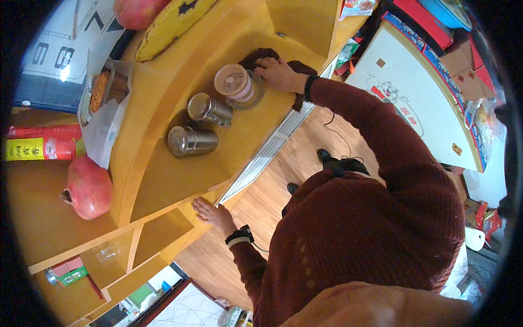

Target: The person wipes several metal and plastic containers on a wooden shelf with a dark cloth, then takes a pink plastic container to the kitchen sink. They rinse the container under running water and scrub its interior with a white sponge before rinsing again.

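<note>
Cloth [258,56] on shelf [239,139] above wooden floor [267,191]

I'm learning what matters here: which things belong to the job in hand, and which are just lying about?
Probably the job:
dark cloth, at the right hand
shelf, left hand near its edge

Seemingly just lying about:
two metal jars
clear cup, though near the right hand
banana
red fruits

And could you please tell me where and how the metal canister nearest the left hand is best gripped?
I'd grip the canister around its cylindrical body, below the lid, from the side nearer the left hand: it appears upright, and the second canister stands close on its opposite side.
</note>
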